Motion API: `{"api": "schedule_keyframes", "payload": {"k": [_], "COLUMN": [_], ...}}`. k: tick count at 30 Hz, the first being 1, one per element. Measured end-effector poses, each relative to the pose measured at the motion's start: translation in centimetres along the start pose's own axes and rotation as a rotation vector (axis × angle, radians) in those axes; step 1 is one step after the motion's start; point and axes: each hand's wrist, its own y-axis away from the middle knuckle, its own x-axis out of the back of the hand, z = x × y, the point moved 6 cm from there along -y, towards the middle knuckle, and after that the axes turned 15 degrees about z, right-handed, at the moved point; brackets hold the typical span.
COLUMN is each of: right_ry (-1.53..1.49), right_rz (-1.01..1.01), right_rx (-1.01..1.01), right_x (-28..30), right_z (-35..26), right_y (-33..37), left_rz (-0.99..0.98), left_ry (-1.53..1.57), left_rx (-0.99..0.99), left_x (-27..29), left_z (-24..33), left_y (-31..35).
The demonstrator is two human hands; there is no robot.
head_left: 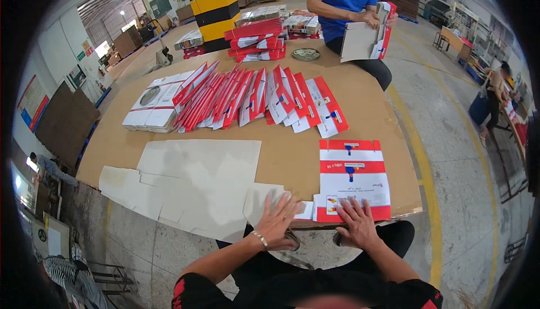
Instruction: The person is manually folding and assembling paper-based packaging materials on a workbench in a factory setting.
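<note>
A flattened red-and-white carton (354,181) lies printed side up at the near right edge of the table. My right hand (359,224) rests on its lower edge, fingers spread. To the left, several unprinted grey-white carton blanks (197,168) overlap, plain side up. Over the near right corner of these blanks lies my left hand (275,222), fingers apart, with a bracelet on the wrist. Its fingertips are close to a small white flap (305,210) beside the printed carton. Dark curved shapes show by both thumbs; I cannot make out what they are.
Folded red-and-white cartons (225,98) lie fanned across the brown table (292,168), left of them a tied stack (154,104). Bundled cartons (256,42) and a round disc (305,54) are at the far edge. Opposite, a person in blue (340,5) holds an opened carton (360,39).
</note>
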Motion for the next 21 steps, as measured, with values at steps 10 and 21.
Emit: {"api": "schedule_keyframes", "payload": {"k": [10, 21], "right_ry": [0.023, 0.000], "right_rz": [0.009, 0.055], "right_rx": [-0.072, -0.090], "right_x": [0.0, -0.5], "right_z": [0.2, -0.2], "right_y": [0.4, 1.6], "left_rz": [0.284, 1.082], "left_ry": [0.288, 1.326], "left_rx": [0.288, 0.930], "left_x": [0.6, -7.0], "left_z": [-7.4, -8.4], "left_y": [3.3, 1.1]}}
